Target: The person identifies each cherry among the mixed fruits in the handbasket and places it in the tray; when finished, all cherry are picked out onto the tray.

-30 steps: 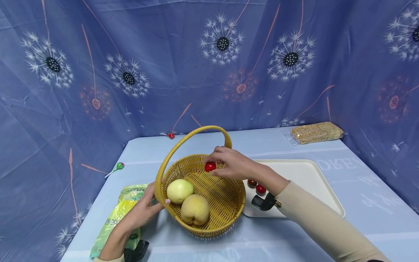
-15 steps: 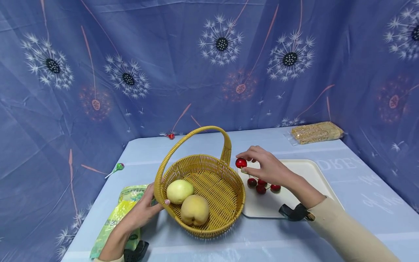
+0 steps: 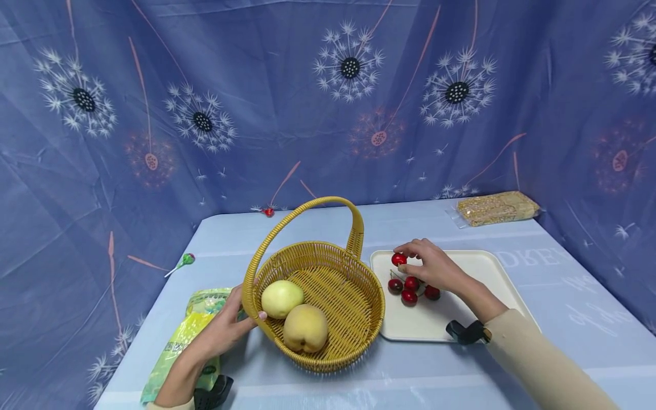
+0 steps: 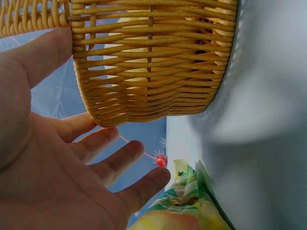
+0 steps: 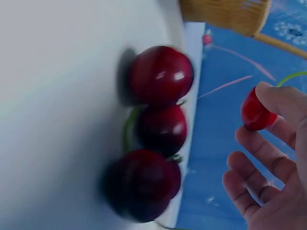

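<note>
In the head view my left hand [image 3: 222, 327] holds the yellow wicker basket [image 3: 376, 319] at its left side, thumb over the rim by the base of the handle. In the left wrist view the other fingers [image 4: 117, 163] spread outside it, fairly straight. A pale green round fruit [image 3: 282, 299] and a yellow peach [image 3: 305, 328] lie inside the basket. Over the far left part of the white tray [image 3: 487, 285], my right hand [image 3: 433, 266] pinches a red cherry [image 5: 257, 111] between thumb and forefinger, its green stem showing. Several dark red cherries [image 5: 162, 75] lie grouped on the tray below.
A green and yellow packet [image 3: 179, 347] lies left of the basket, partly under the left arm. Two lollipops, one green [image 3: 187, 259] and one red [image 3: 268, 212], lie near the left and back edges. A clear-wrapped golden-brown pack [image 3: 497, 208] sits at the back right.
My right hand has moved right with the cherry, from above the basket to over the tray. The cherries on the tray now show more fully. My left hand and the basket stay put.
</note>
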### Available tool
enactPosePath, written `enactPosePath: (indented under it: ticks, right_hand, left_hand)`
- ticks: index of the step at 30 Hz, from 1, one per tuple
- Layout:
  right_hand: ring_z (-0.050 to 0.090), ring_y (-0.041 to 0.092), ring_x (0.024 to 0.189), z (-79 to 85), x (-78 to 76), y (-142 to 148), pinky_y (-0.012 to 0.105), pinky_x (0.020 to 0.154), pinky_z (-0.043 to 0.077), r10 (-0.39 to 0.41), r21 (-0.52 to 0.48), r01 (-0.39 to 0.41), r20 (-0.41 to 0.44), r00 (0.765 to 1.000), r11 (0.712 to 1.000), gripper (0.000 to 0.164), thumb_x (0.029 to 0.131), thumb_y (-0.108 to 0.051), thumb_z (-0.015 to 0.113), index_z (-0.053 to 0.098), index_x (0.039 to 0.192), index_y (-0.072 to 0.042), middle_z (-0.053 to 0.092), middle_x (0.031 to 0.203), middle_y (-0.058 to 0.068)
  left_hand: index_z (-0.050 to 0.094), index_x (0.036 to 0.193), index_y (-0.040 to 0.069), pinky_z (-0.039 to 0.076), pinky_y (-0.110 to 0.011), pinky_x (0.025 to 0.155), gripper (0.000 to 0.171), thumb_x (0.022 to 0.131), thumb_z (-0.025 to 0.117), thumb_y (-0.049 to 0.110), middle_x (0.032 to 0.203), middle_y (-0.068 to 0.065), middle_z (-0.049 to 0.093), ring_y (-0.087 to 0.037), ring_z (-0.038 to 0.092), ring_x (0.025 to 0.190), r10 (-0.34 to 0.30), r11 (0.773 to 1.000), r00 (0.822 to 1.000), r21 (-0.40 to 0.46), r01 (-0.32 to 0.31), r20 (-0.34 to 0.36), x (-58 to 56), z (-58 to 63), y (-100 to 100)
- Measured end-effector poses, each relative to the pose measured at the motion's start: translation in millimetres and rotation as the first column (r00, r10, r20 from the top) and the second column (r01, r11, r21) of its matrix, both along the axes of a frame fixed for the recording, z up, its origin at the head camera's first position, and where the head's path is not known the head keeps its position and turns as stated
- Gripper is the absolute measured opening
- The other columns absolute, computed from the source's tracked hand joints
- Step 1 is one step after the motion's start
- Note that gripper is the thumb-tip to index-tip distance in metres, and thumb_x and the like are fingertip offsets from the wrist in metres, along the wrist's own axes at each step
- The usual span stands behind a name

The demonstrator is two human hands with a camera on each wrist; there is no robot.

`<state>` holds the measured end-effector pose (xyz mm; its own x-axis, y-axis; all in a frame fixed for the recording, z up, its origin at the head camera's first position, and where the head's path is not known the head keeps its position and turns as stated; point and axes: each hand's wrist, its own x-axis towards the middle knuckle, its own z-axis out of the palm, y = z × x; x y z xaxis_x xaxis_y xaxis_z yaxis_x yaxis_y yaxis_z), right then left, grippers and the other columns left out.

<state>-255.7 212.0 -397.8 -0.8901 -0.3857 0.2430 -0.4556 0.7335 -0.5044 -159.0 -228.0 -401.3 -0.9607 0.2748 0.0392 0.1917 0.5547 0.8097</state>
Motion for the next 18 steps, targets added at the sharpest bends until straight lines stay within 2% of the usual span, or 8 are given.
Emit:
enactPosePath:
  ticks: [8,18]
  right_hand:
    - [0.052,0.021,0.098,-22.7,-11.5,5,0.04,0.081,0.046,-0.044,0.033,0.041,0.086,0.995,0.999,0.036,0.084,-0.025,0.069,0.064,0.118,-0.015,0.065,0.105,0.003]
    - [0.05,0.02,0.093,-32.2,-13.7,7,0.032,0.075,0.041,-0.054,0.069,0.046,0.123,0.991,0.997,0.036,0.083,-0.029,0.07,0.065,0.115,-0.013,0.067,0.102,0.003]
  left_hand:
    - [0.026,0.147,0.014,0.022,-0.072,0.104,0.07,0.09,0.063,0.031,0.151,-0.019,0.02,-0.042,0.017,0.14,-0.002,1.0,1.0,-0.002,0.002,0.0,-0.2,-0.4,0]
    - [0.026,0.147,0.013,0.022,-0.072,0.104,0.071,0.09,0.063,0.032,0.151,-0.019,0.02,-0.042,0.017,0.14,-0.006,1.0,1.0,-0.003,0.006,-0.004,-0.4,-0.4,-1]
